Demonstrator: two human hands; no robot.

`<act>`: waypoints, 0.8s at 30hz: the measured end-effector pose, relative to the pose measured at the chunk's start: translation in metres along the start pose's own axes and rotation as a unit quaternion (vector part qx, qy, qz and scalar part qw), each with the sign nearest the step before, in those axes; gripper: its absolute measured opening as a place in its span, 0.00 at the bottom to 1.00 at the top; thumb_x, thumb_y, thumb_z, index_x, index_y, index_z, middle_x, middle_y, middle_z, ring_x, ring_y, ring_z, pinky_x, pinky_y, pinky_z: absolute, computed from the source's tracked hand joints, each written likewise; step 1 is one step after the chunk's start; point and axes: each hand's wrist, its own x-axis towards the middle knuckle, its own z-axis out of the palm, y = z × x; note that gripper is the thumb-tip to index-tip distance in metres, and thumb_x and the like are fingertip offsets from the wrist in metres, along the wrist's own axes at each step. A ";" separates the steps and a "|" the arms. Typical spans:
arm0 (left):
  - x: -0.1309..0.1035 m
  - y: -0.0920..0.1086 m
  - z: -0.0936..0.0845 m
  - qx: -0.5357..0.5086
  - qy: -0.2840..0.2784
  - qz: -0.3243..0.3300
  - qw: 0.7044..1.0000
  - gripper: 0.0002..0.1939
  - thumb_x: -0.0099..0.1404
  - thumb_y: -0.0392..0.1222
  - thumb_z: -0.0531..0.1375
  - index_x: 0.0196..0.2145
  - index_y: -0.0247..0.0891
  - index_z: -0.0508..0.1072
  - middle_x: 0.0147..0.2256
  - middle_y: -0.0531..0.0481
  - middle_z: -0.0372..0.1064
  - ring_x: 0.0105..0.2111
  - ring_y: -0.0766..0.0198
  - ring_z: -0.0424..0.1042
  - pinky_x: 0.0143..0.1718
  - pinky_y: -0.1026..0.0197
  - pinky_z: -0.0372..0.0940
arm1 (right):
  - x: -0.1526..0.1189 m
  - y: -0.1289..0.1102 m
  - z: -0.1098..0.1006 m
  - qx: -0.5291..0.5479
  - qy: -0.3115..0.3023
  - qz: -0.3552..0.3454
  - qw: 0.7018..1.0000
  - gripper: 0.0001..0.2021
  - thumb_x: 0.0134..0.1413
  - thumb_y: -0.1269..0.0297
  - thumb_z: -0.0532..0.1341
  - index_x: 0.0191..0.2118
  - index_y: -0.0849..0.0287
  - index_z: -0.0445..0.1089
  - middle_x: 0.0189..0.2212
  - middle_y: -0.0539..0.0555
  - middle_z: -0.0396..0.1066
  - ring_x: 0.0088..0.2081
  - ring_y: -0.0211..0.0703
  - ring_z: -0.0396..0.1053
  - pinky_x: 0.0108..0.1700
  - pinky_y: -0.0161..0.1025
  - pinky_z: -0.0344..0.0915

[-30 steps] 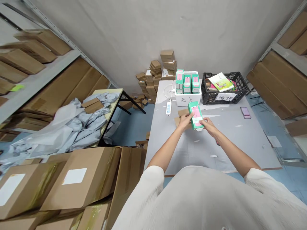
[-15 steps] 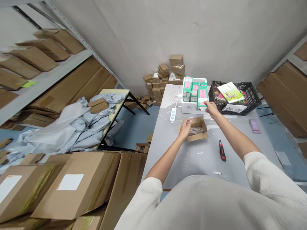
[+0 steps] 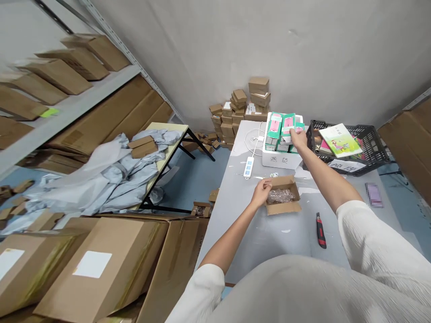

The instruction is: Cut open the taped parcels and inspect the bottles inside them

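Observation:
My left hand (image 3: 261, 193) is closed at the left edge of a small open cardboard box (image 3: 283, 208), its fingers by the side flap. Clear bubble wrap (image 3: 280, 196) lies inside that box. Farther back, my right hand (image 3: 298, 138) grips the near end of a green-and-pink box (image 3: 288, 122) at the white bin (image 3: 280, 160). Similar green-and-pink boxes stand in the bin, one of them (image 3: 274, 125) at its left side. My right fingers partly cover the held box and the one beside it.
A black crate (image 3: 368, 134) with a booklet (image 3: 340, 140) on top stands right of the bin. A red-and-black utility knife (image 3: 321, 231) and a power strip (image 3: 248, 167) lie on the grey table (image 3: 249, 242). Large cartons (image 3: 101, 260) are stacked at left.
My right hand has brought the green-and-pink box from the bin's front right corner back and in among the others. My left hand stays at the cardboard box. The view has shifted slightly.

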 end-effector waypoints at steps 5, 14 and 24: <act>0.001 -0.006 0.002 -0.001 -0.016 -0.016 1.000 0.13 0.66 0.39 0.65 0.48 0.39 0.80 0.51 0.41 0.79 0.49 0.54 0.79 0.58 0.51 0.69 | -0.004 -0.002 0.000 -0.027 0.001 0.081 0.996 0.21 0.61 0.41 0.62 0.46 0.55 0.71 0.46 0.65 0.77 0.53 0.65 0.74 0.59 0.59 0.69; -0.006 -0.007 0.001 0.008 -0.019 -0.025 0.999 0.11 0.65 0.36 0.65 0.46 0.39 0.80 0.53 0.42 0.79 0.50 0.53 0.80 0.58 0.51 0.70 | 0.002 0.007 -0.006 -0.028 0.013 0.031 0.999 0.17 0.65 0.47 0.61 0.41 0.56 0.76 0.44 0.66 0.80 0.54 0.64 0.74 0.60 0.56 0.69; -0.014 -0.011 -0.003 0.018 -0.017 -0.017 1.000 0.11 0.65 0.37 0.63 0.45 0.40 0.80 0.51 0.43 0.80 0.50 0.54 0.80 0.58 0.52 0.70 | -0.054 0.021 -0.020 -0.068 -0.055 -0.159 0.983 0.28 0.70 0.48 0.56 0.68 0.56 0.72 0.57 0.66 0.78 0.57 0.69 0.72 0.63 0.63 0.66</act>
